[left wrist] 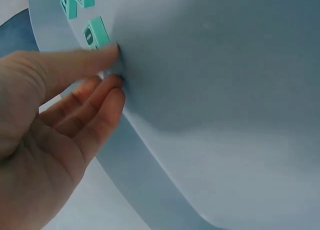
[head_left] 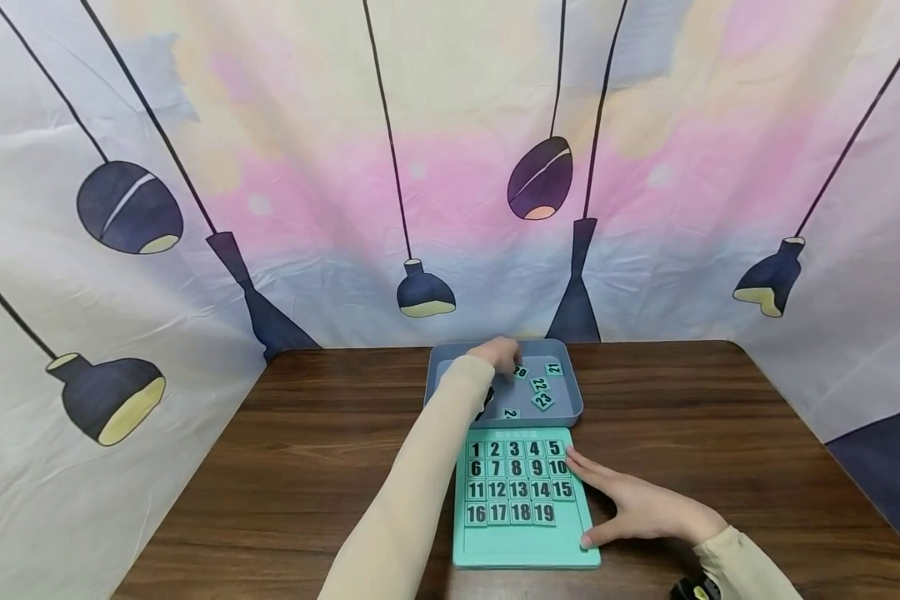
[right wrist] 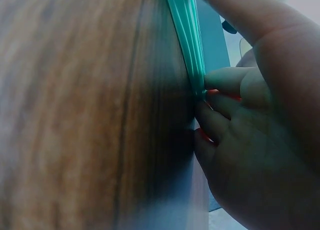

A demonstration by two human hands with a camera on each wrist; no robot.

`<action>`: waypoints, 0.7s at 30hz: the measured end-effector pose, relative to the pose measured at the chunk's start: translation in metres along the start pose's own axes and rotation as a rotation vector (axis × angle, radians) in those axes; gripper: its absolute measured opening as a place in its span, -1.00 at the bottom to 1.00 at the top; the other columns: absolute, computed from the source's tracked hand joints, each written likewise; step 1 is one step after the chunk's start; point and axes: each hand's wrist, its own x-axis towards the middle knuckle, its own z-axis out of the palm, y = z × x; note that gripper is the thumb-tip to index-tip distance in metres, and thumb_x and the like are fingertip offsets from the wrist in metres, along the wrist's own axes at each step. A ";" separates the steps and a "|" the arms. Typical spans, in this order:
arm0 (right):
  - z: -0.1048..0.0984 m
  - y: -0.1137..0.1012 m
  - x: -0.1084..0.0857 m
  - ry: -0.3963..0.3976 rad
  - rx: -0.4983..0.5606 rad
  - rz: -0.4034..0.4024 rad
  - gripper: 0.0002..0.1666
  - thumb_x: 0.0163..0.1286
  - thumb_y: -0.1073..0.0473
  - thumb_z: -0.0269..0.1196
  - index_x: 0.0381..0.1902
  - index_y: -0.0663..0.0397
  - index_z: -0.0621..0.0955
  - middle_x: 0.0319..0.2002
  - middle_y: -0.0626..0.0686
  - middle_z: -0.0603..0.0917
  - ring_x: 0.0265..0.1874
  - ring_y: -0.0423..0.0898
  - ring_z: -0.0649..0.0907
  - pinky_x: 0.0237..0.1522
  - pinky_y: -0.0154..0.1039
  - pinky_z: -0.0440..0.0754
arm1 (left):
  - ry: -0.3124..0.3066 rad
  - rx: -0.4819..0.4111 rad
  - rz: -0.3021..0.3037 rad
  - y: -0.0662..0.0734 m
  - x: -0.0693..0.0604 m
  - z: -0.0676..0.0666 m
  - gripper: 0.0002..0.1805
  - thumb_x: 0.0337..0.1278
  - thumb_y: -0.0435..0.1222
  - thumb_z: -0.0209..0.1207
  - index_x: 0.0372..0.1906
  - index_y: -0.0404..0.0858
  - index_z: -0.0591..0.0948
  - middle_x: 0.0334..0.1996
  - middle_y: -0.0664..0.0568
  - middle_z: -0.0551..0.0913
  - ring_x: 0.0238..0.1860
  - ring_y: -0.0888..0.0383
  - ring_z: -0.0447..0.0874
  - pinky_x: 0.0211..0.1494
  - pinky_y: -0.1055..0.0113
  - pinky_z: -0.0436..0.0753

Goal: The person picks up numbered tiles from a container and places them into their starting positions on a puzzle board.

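My left hand point(head_left: 499, 354) reaches into the blue-grey tray point(head_left: 574, 404). In the left wrist view its thumb and fingers point(left wrist: 107, 108) are bent towards each other with a gap between the tips. Beside the thumb lies the green number tile 20 point(left wrist: 99, 31), partly covered by it; I see no tile held. My right hand point(head_left: 645, 504) touches the right edge of the mint-green number board point(head_left: 525, 550), its fingers stretched along the side and the thumb near the lower corner. Rows of tiles from 1 to 19 point(head_left: 544, 513) sit in the board.
Other loose tiles lie in the tray, among them 21 point(head_left: 553, 369), 22 point(head_left: 540, 384) and 23 point(head_left: 543, 401). The tray stands just beyond the board on a dark wooden table point(head_left: 330, 450). A curtain printed with lamps point(head_left: 315, 167) hangs behind the table.
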 end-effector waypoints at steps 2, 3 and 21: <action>0.000 0.001 0.000 0.001 -0.004 -0.001 0.29 0.20 -0.41 0.37 0.62 0.06 0.06 0.62 0.08 -0.07 0.50 0.25 0.18 0.30 0.14 0.40 | 0.012 -0.007 0.009 -0.001 -0.001 0.000 -0.59 0.30 -0.40 0.29 0.23 -0.20 0.64 0.21 -0.04 0.60 0.15 0.05 0.60 0.03 0.27 0.65; 0.000 0.001 0.000 0.001 -0.005 -0.001 0.28 0.20 -0.41 0.37 0.62 0.06 0.06 0.62 0.08 -0.07 0.50 0.25 0.18 0.30 0.14 0.40 | 0.016 -0.007 0.012 -0.001 -0.001 0.000 -0.59 0.30 -0.38 0.30 0.23 -0.20 0.64 0.21 -0.04 0.61 0.13 0.05 0.61 0.03 0.27 0.65; 0.000 0.002 0.000 -0.011 -0.002 -0.001 0.28 0.20 -0.40 0.37 0.62 0.06 0.06 0.62 0.09 -0.07 0.51 0.25 0.16 0.30 0.21 0.37 | 0.110 0.068 0.172 -0.006 -0.029 -0.012 -0.74 0.35 -0.23 0.28 0.06 -0.21 0.70 -0.03 -0.01 0.69 -0.17 0.15 0.61 -0.10 0.28 0.60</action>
